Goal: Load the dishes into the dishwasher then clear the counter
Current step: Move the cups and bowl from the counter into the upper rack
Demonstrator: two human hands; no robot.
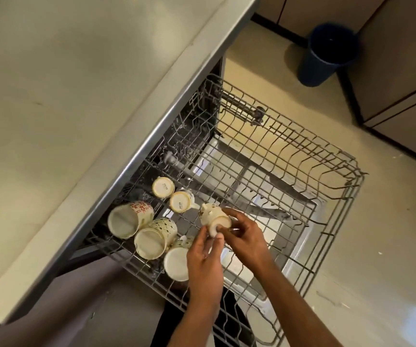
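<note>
— Pale counter [64,96] fills the left and far side, with beige floor [389,246] to the right. What sits far right?

— A dark blue bin [327,56] on the floor, near brown cabinet doors [402,71].

— And the dishwasher?

— Its wire upper rack [289,171] is pulled out from under the counter edge, over the open door [297,259] below.

— What is loaded in it?

— Five cups, all at the rack's left side. Nearest the counter lies a red-patterned mug [129,219] on its side; just beside it a dotted mug [155,237], also tipped; nearer still a plain white mug [176,262], partly behind the left hand. Farther in stand two small cups bottom-up, the far small cup [163,187] and the second small cup [180,201], close together.

— And the hands?

— Both hold a small floral cup [214,217] tilted above the rack, just right of the second small cup. The left hand [205,256] pinches its near end with fingertips; the right hand [244,230] curls round its side.
</note>
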